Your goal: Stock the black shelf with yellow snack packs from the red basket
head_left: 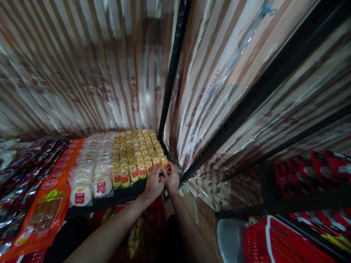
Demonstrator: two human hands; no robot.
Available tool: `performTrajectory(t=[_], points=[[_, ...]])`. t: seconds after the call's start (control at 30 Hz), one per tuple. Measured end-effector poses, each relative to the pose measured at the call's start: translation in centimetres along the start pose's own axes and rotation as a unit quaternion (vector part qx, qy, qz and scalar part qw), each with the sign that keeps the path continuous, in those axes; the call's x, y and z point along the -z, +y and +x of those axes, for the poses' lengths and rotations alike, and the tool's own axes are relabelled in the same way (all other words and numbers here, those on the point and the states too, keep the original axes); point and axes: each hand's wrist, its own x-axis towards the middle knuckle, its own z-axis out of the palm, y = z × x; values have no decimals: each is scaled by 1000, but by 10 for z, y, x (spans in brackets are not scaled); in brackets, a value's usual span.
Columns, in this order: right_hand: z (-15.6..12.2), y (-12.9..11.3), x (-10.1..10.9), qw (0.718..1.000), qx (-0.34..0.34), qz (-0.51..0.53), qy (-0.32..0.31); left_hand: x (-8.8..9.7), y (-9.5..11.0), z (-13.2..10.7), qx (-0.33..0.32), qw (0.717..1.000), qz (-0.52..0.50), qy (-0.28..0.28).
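Several rows of small yellow packets with red labels [133, 171] stand on the black shelf [128, 191]. At the front right corner, my right hand [172, 178] has its fingers curled around the end packet [163, 162]. Pressed close beside it, my left hand [154, 183] also has its fingers closed at the lower front of that packet. The fingertips partly hide one another and the packet's lower end. Left of the yellow rows are two rows of clear bags with round white cakes [101, 186].
Orange snack packs [52, 190] and dark shiny packs [24, 171] lie farther left. A black metal post [172, 69] rises behind the corner. Below is a red basket [157, 212] with packets. At right are a grey stool [229, 237] and red packs [309, 168] on another shelf.
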Motion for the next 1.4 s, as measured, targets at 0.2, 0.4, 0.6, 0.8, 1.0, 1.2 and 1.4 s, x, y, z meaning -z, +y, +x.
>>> performTrajectory(t=[0.2, 0.4, 0.6, 0.8, 1.0, 1.2, 1.4], points=[[-1, 12, -6, 998, 36, -49, 1, -1, -2, -3, -44, 999, 27, 11], [1, 16, -6, 995, 49, -79, -21, -5, -8, -3, -59, 997, 48, -2], [0, 17, -6, 995, 61, -81, -12, -5, -9, -6, -72, 994, 76, -7], [6, 14, -4, 998, 54, -23, -6, -6, -11, -6, -91, 992, 88, -2], [19, 8, 3, 990, -37, 129, -40, -4, -10, -12, -153, 966, 206, -20], [43, 2, 0, 954, -67, 274, -99, 0, -12, -8, -280, 851, 444, -15], [46, -4, -12, 914, -111, 352, -165, 6, -26, 1, -317, 802, 502, -62]])
